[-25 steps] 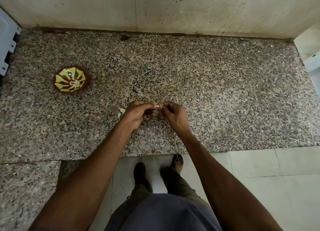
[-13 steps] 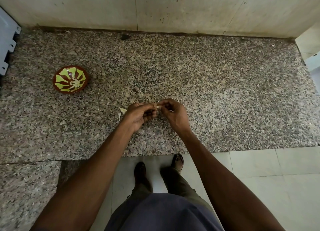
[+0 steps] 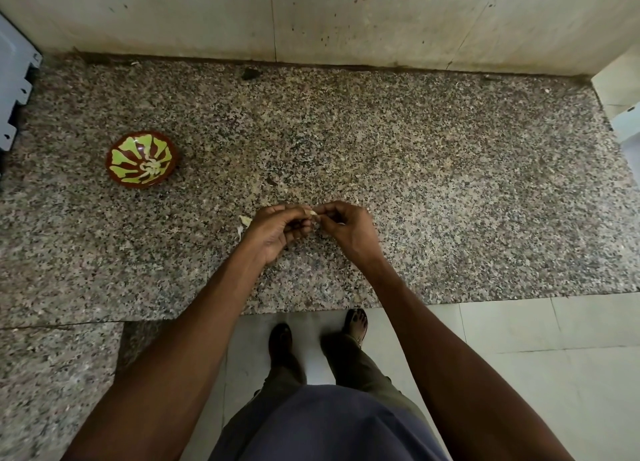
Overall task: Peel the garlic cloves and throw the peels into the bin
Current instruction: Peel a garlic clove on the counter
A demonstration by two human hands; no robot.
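Observation:
Over the middle of the speckled granite counter (image 3: 433,169), my left hand (image 3: 277,230) and my right hand (image 3: 346,228) meet fingertip to fingertip. Between them they pinch a small pale garlic clove (image 3: 311,213), of which only a tip shows. Both hands have curled fingers. Pale garlic peels (image 3: 244,222) lie on the counter just left of my left hand. A brown bowl with a green pattern (image 3: 141,158) stands at the far left with several pale cloves at its centre. No bin is in view.
A tiled wall (image 3: 346,17) closes the back of the counter. A white-blue object (image 3: 15,79) pokes in at the left edge and a white box (image 3: 623,114) at the right. The counter's front edge runs above a pale tiled floor (image 3: 519,356), where my feet stand.
Both hands stay together on the clove in nearly the same spot; the fingers shift slightly as they work at its skin. The bowl and peels have not moved.

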